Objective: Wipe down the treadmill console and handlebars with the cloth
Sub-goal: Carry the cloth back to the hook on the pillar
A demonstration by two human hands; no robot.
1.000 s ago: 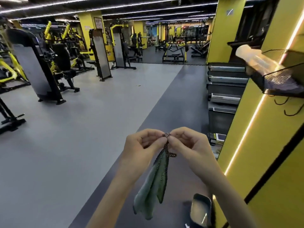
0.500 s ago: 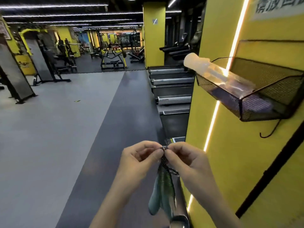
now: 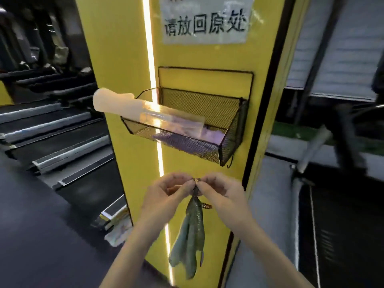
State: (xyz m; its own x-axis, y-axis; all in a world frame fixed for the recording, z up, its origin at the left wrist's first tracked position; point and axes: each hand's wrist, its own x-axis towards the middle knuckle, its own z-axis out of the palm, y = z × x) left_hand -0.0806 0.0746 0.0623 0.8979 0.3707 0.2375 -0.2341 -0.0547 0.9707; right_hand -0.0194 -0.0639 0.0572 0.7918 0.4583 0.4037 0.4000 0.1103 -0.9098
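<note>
The cloth [image 3: 192, 229] is grey-green and fine-textured, gathered at one corner and hanging in a narrow, creased drop with loose tails at the bottom. It hangs in the air in front of the yellow pillar [image 3: 116, 59], below the basket [image 3: 235, 129]. A short braided cord [image 3: 204, 205] and a small loop [image 3: 196, 179] sit at its top.

The left hand [image 3: 166, 197] and right hand [image 3: 225, 197] have curled fingers. Each pinches the loop between thumb and forefinger from its own side, fingertips nearly meeting.

The basket is black wire mesh, fixed to the pillar face and open at the top. In it a clear bottle [image 3: 162, 118] lies tilted on its side, its white cap [image 3: 110, 102] jutting past the basket's left end. A purple rag [image 3: 212, 135] lies beneath and beside the bottle. A thin hook [image 3: 230, 163] hangs under the basket's right corner.

Above is a paper sign [image 3: 205, 19] with black characters, and a light strip [image 3: 148, 48] runs down the pillar. At left, treadmills [image 3: 62, 140] stand in a row.
</note>
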